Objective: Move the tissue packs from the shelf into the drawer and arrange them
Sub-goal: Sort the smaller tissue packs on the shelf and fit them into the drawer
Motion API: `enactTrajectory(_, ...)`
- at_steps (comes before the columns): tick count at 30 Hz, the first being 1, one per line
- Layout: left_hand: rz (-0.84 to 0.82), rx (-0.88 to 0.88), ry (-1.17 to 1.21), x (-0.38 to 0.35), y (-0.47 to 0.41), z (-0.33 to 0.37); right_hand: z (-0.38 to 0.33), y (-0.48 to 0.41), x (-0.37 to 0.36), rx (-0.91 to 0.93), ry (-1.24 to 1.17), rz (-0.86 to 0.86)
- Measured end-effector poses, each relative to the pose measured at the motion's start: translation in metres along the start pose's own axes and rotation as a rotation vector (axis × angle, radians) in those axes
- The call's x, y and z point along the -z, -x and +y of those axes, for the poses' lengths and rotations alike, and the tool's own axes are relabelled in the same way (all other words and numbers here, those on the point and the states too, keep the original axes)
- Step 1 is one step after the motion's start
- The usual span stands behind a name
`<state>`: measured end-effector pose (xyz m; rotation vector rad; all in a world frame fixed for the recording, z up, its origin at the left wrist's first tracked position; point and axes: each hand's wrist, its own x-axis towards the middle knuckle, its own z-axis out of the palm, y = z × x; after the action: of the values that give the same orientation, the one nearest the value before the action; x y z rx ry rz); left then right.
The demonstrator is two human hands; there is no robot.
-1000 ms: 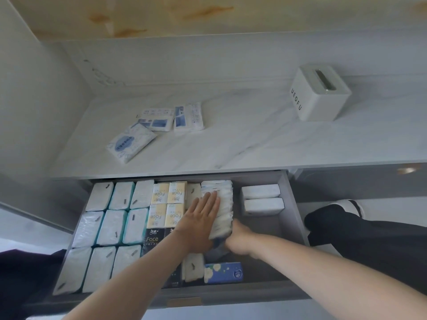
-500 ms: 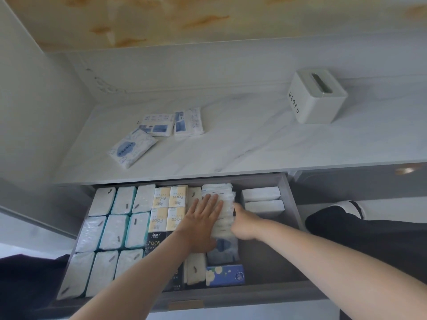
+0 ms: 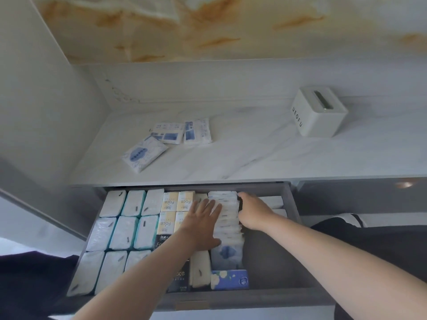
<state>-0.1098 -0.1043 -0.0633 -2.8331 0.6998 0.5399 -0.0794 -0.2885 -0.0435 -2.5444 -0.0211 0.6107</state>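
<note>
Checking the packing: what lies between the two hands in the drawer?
In the head view, a row of upright tissue packs lies between left hand and right hand.

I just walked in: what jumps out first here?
Two bare hands, the left hand and the right hand, press either side of a row of small tissue packs in the packed open drawer. Above, three loose packs lie on the marble shelf.

White tissue box (image 3: 320,112), far right
</note>
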Motion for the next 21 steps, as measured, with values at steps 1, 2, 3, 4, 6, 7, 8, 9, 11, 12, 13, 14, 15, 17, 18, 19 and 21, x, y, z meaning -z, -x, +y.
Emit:
enactTrajectory(1,0.018,-0.006,0.032,0.006,0.0,-0.002,-0.004,-0.001,0.003,0.028,0.065,0.057)
enactTrajectory(2,0.049,-0.013,0.069,0.012,0.0,-0.005,-0.009,-0.001,0.007,0.072,0.111,0.105)
enactTrajectory(3,0.096,-0.02,0.107,0.02,-0.001,-0.009,-0.016,-0.002,0.011,0.126,0.138,0.143)
enactTrajectory(4,0.157,-0.025,0.14,0.028,-0.001,-0.015,-0.024,-0.002,0.016,0.184,0.147,0.174)
enactTrajectory(6,0.275,-0.015,0.186,0.044,-0.003,-0.031,-0.041,-0.006,0.024,0.268,0.134,0.206)
enactTrajectory(7,0.316,0.005,0.207,0.053,-0.004,-0.042,-0.049,-0.01,0.027,0.291,0.125,0.205)
enactTrajectory(8,0.347,0.029,0.23,0.061,-0.004,-0.053,-0.057,-0.015,0.03,0.308,0.117,0.2)
enactTrajectory(9,0.373,0.056,0.252,0.068,-0.004,-0.066,-0.065,-0.02,0.032,0.314,0.112,0.194)
enactTrajectory(11,0.418,0.113,0.279,0.078,-0.004,-0.094,-0.083,-0.034,0.036,0.325,0.107,0.182)
enactTrajectory(12,0.438,0.143,0.282,0.081,-0.003,-0.109,-0.093,-0.042,0.039,0.335,0.114,0.182)
enactTrajectory(13,0.453,0.174,0.282,0.083,-0.003,-0.124,-0.103,-0.05,0.04,0.341,0.128,0.181)
enactTrajectory(14,0.463,0.205,0.277,0.083,-0.001,-0.138,-0.114,-0.059,0.041,0.348,0.143,0.178)
enactTrajectory(15,0.464,0.237,0.264,0.081,0.0,-0.153,-0.125,-0.068,0.041,0.354,0.158,0.173)
enactTrajectory(17,0.448,0.295,0.244,0.071,0.003,-0.181,-0.149,-0.085,0.041,0.368,0.196,0.163)
enactTrajectory(18,0.436,0.323,0.246,0.065,0.005,-0.194,-0.16,-0.093,0.039,0.376,0.223,0.161)
enactTrajectory(19,0.422,0.353,0.259,0.06,0.005,-0.207,-0.17,-0.101,0.038,0.385,0.256,0.162)
enactTrajectory(21,0.396,0.426,0.339,0.052,0.001,-0.227,-0.191,-0.117,0.034,0.399,0.329,0.159)
